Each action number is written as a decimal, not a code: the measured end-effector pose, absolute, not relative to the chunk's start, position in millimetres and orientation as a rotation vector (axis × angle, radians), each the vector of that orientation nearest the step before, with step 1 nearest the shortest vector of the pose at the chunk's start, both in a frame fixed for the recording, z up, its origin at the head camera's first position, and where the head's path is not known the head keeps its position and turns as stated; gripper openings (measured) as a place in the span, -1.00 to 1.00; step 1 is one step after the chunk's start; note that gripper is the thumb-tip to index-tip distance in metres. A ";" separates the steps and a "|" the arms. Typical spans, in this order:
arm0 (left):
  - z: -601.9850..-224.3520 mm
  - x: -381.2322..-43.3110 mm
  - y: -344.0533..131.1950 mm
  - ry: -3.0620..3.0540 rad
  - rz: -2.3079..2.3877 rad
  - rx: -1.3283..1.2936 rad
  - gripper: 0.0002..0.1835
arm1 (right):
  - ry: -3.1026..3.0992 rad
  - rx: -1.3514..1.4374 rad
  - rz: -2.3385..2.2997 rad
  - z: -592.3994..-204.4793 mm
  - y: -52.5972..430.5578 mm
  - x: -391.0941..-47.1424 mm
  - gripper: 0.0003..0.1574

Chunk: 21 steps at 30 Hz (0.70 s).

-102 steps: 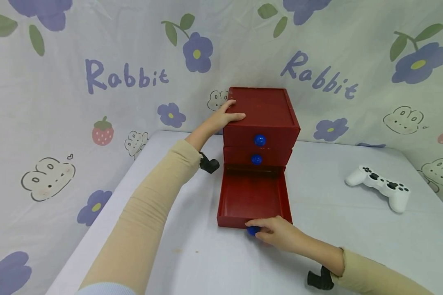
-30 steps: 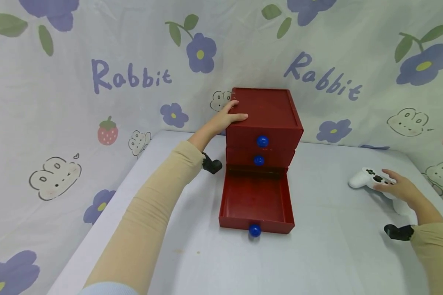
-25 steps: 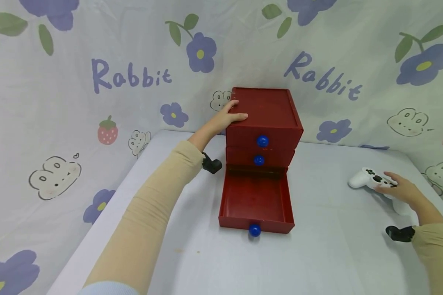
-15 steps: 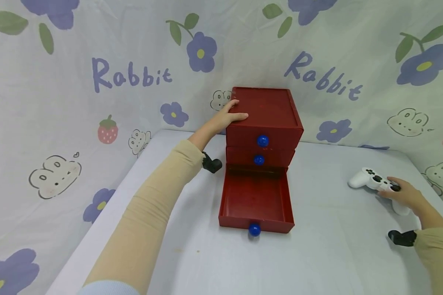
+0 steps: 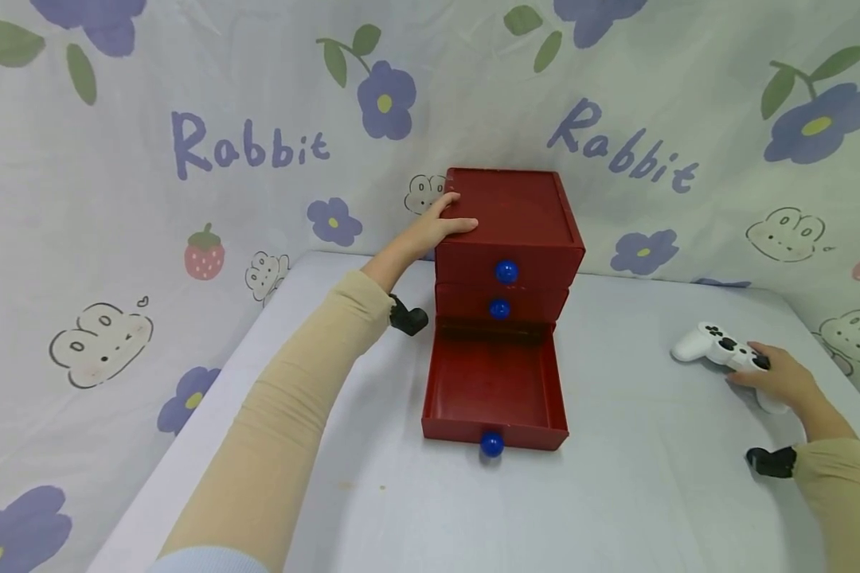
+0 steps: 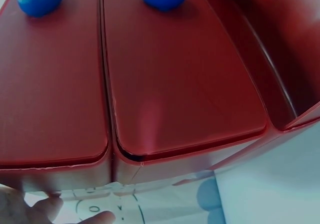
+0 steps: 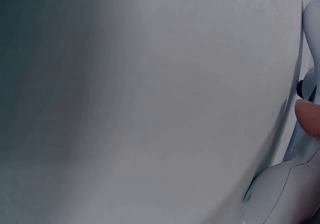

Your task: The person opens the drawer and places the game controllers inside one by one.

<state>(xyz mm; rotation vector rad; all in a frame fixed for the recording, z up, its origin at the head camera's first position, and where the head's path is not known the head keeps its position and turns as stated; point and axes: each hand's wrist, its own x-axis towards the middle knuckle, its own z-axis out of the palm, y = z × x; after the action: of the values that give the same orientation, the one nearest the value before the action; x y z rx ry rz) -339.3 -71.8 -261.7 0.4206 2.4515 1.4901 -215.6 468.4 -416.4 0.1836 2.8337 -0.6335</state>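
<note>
A red three-drawer cabinet (image 5: 509,207) stands at the back of the table, its bottom drawer (image 5: 494,386) pulled out with nothing inside. Each drawer has a round blue knob (image 5: 492,444). My left hand (image 5: 430,227) rests on the cabinet's top left edge, thumb and forefinger extended over the top. In the left wrist view some fingers of the left hand (image 6: 30,211) show beside the cabinet's side wall. To the right, my right hand (image 5: 781,378) grips a white game controller (image 5: 702,344) by its right half. The right wrist view shows the thumb (image 7: 307,116) against the controller (image 7: 285,191).
The table (image 5: 616,493) has a white cover. Behind it hangs a pale curtain (image 5: 258,64) printed with flowers, rabbits and lettering. A black wrist camera (image 5: 408,317) sits on the left wrist close to the cabinet, and another black camera (image 5: 770,461) on the right wrist.
My right hand has let go of the bottom drawer's knob, moved right to the controller and closed its fingers on it. The left hand stays on the cabinet.
</note>
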 end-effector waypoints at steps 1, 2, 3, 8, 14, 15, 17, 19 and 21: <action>-261.6 -339.2 -71.8 2.454 1.485 0.417 -0.18 | 2.835 0.180 -0.628 -415.8 468.0 -215.5 0.17; -261.5 -339.0 -71.9 2.457 1.478 0.415 -0.18 | 2.841 0.173 -0.620 -415.1 467.7 -215.4 0.16; -261.3 -338.7 -72.1 2.459 1.473 0.413 -0.18 | 2.844 0.167 -0.618 -414.6 467.5 -215.1 0.15; -260.8 -337.7 -72.5 2.464 1.473 0.421 -0.18 | 2.853 0.177 -0.633 -414.5 467.1 -214.2 0.14; -261.8 -338.3 -72.2 2.475 1.448 0.411 -0.18 | 2.839 0.216 -0.645 -412.0 464.0 -213.4 0.17; -261.9 -338.5 -72.2 2.475 1.444 0.410 -0.18 | 2.844 0.214 -0.639 -410.9 462.5 -213.4 0.17; -262.1 -339.0 -71.9 2.476 1.450 0.407 -0.18 | 2.857 0.206 -0.621 -408.8 459.0 -213.7 0.16; -261.8 -338.8 -72.2 2.477 1.448 0.404 -0.18 | 2.875 0.187 -0.605 -406.4 454.1 -214.4 0.13; -261.0 -338.1 -73.1 2.488 1.433 0.399 -0.18 | 2.894 0.173 -0.606 -404.3 448.6 -215.0 0.10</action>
<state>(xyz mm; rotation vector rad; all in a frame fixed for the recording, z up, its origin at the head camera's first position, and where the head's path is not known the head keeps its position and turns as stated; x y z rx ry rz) -338.1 -73.1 -261.0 0.3986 2.4884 1.4327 -215.0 448.6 -404.3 0.1727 2.8944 -0.6063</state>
